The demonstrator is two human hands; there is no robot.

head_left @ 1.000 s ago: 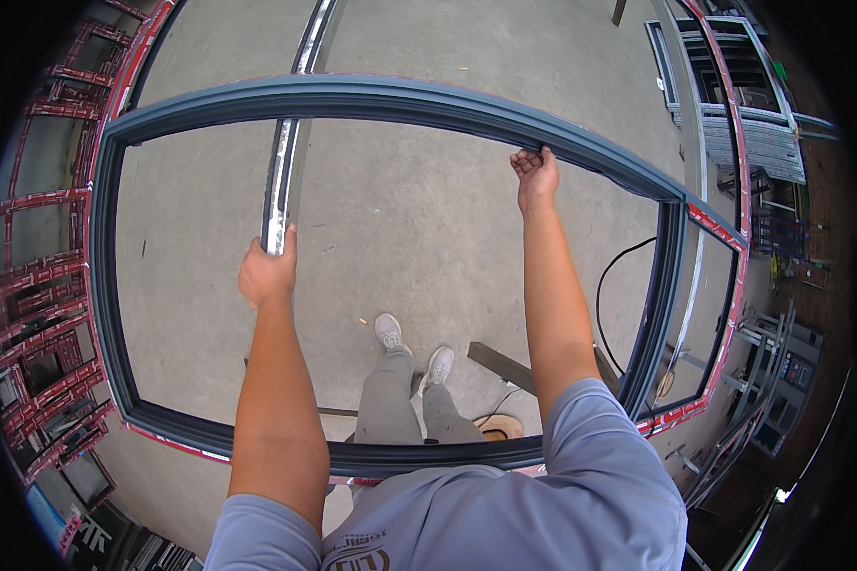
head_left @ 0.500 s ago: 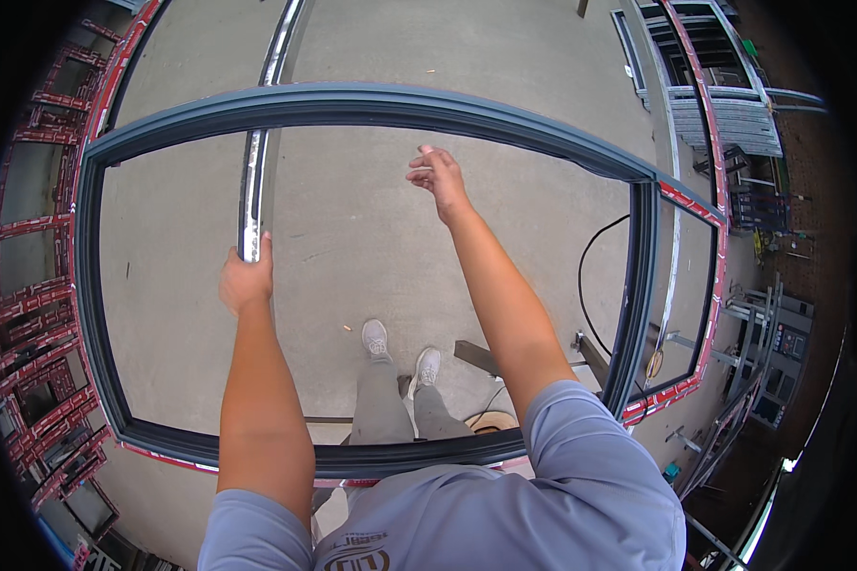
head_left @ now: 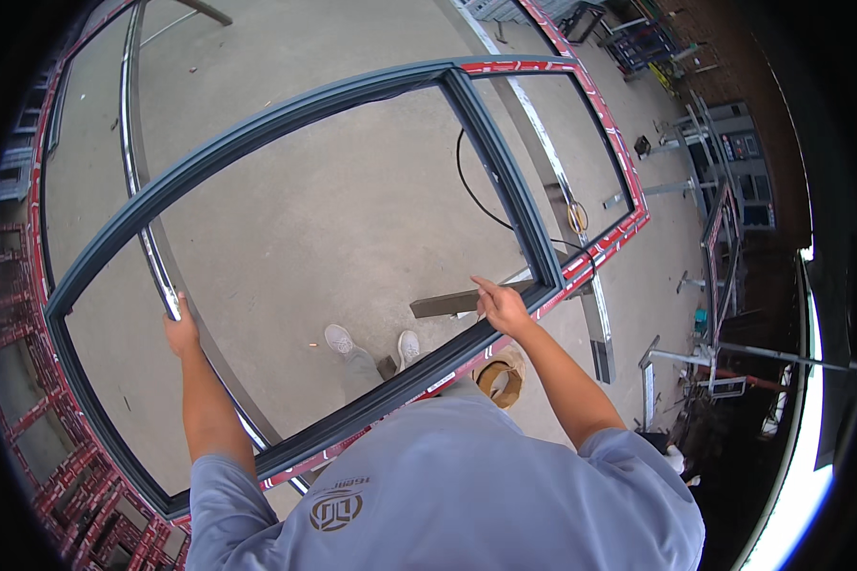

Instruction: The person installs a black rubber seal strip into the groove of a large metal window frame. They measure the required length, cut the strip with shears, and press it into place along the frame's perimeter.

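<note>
Window frame (head_left: 286, 124) in dark grey aluminium, edged with red-and-white protective tape, stands around me at waist height, its near rail crossing just in front of my torso and its long axis running from lower left to upper right in my view. My left hand (head_left: 181, 331) is clenched around the end of a slim silver metal strip (head_left: 138, 190), which runs away from that hand toward the far upper left, inside the frame opening. My right hand (head_left: 501, 306) is released, fingers loosely spread with the forefinger out, hovering just beside the frame's inner corner where the near rail meets the grey mullion (head_left: 500, 176); I can't tell whether a fingertip touches it. That corner lies just ahead of the right hand, so the right hand is the nearer one. Below, on the concrete floor (head_left: 352, 228), lie a short dark bar (head_left: 452, 303), a black cable (head_left: 476, 195) and a tape roll (head_left: 500, 378).
</note>
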